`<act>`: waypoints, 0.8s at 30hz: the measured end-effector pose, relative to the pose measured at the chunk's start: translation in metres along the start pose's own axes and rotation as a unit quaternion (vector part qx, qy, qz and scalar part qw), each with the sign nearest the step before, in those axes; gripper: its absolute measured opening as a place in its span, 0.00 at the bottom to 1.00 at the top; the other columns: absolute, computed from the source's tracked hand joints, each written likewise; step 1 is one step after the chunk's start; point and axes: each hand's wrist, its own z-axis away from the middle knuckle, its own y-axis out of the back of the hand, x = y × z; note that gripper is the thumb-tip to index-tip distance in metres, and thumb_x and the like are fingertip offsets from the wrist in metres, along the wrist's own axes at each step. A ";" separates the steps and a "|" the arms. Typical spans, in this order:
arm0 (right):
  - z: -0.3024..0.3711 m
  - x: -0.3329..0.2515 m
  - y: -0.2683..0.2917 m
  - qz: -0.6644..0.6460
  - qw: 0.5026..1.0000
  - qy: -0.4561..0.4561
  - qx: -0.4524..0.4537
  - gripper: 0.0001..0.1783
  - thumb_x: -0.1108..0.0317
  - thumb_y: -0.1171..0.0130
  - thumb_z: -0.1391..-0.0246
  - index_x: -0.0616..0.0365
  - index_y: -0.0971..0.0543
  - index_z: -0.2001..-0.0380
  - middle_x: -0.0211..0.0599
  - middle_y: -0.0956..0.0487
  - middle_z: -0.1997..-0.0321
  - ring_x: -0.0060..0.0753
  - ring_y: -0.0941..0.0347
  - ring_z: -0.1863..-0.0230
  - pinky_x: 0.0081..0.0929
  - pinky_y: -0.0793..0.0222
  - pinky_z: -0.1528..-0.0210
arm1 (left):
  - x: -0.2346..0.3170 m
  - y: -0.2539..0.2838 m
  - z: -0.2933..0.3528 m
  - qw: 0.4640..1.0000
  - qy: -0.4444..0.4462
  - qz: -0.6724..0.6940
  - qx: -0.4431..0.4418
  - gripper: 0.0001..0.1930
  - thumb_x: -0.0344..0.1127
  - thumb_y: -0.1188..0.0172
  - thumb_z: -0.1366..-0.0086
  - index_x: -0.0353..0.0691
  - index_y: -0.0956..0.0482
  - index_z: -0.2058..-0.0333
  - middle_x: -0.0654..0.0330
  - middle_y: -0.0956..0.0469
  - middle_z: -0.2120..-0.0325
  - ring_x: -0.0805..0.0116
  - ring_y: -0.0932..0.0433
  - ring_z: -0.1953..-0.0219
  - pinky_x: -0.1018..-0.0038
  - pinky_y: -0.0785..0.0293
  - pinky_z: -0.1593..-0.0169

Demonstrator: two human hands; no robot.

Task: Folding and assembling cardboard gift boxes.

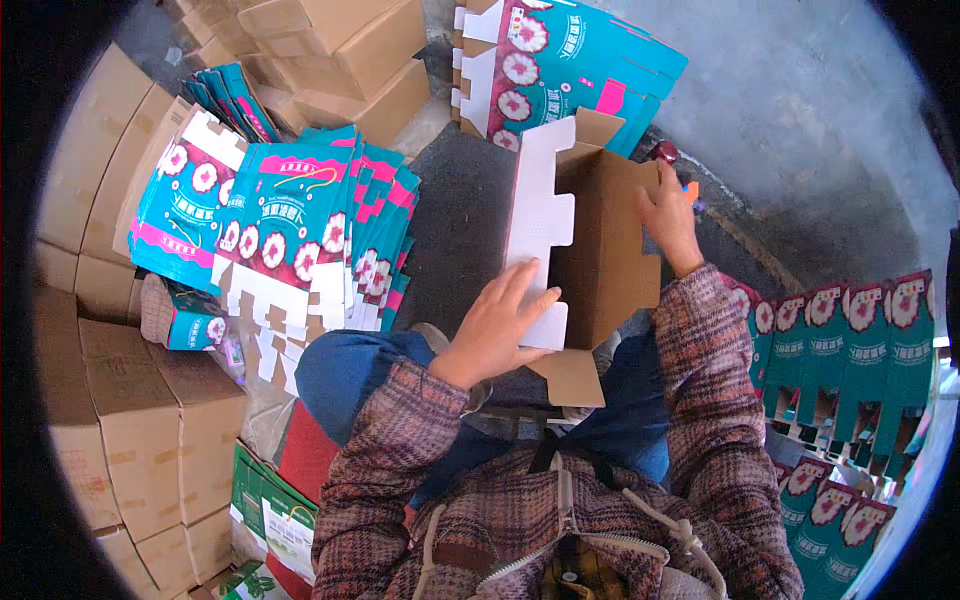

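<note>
An open carton (610, 240) stands between my knees, with bare brown board on its inside walls. Its white toothed flap (535, 215) is raised on the left. My left hand (500, 325) lies on that flap near its close end, fingers stretched and thumb apart. Beyond the box's right wall, my right hand (672, 222) is also open, with its thumb near the wall's edge. Its fingertips point at a small dark red object (664, 151), whose kind I cannot make out; whether they touch it, I cannot tell. The box hides part of the floor behind it.
Flat teal printed cartons (285, 205) are stacked at left; another flat stack (580, 65) lies at the far side. Brown boxes (130, 420) are piled along the left and far left. Rows of teal cartons (860, 335) stand at right. Green packaging (275, 520) is at lower left.
</note>
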 end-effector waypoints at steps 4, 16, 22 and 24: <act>-0.019 -0.027 0.003 0.346 0.910 0.230 -0.004 0.30 0.68 0.42 0.51 0.62 0.34 0.44 0.51 0.33 0.42 0.48 0.33 0.43 0.37 0.33 0.46 | 0.002 0.000 -0.001 1.000 -0.008 0.004 0.012 0.38 0.46 0.31 0.53 0.47 0.32 0.42 0.43 0.47 0.37 0.46 0.47 0.34 0.57 0.46 0.34; -0.067 -0.017 -0.025 0.354 0.916 0.108 -0.155 0.44 0.64 0.41 0.51 0.59 0.50 0.34 0.54 0.33 0.42 0.53 0.25 0.55 0.42 0.25 0.58 | -0.005 -0.005 0.002 1.000 -0.013 0.001 0.018 0.36 0.53 0.33 0.51 0.44 0.30 0.44 0.44 0.44 0.38 0.46 0.47 0.35 0.53 0.48 0.35; -0.067 0.003 -0.019 0.318 0.922 0.131 -0.177 0.37 0.69 0.49 0.46 0.54 0.48 0.34 0.53 0.29 0.46 0.52 0.26 0.52 0.43 0.26 0.55 | -0.007 -0.005 0.010 0.999 -0.034 0.022 -0.007 0.35 0.62 0.43 0.45 0.41 0.27 0.48 0.44 0.41 0.40 0.46 0.46 0.36 0.53 0.54 0.33; -0.065 0.015 -0.022 0.335 0.886 0.285 -0.148 0.33 0.72 0.52 0.45 0.46 0.42 0.35 0.50 0.29 0.46 0.52 0.26 0.51 0.41 0.27 0.54 | -0.005 0.004 0.018 0.994 -0.049 0.083 -0.042 0.34 0.62 0.45 0.43 0.38 0.27 0.49 0.44 0.39 0.41 0.46 0.46 0.36 0.53 0.54 0.33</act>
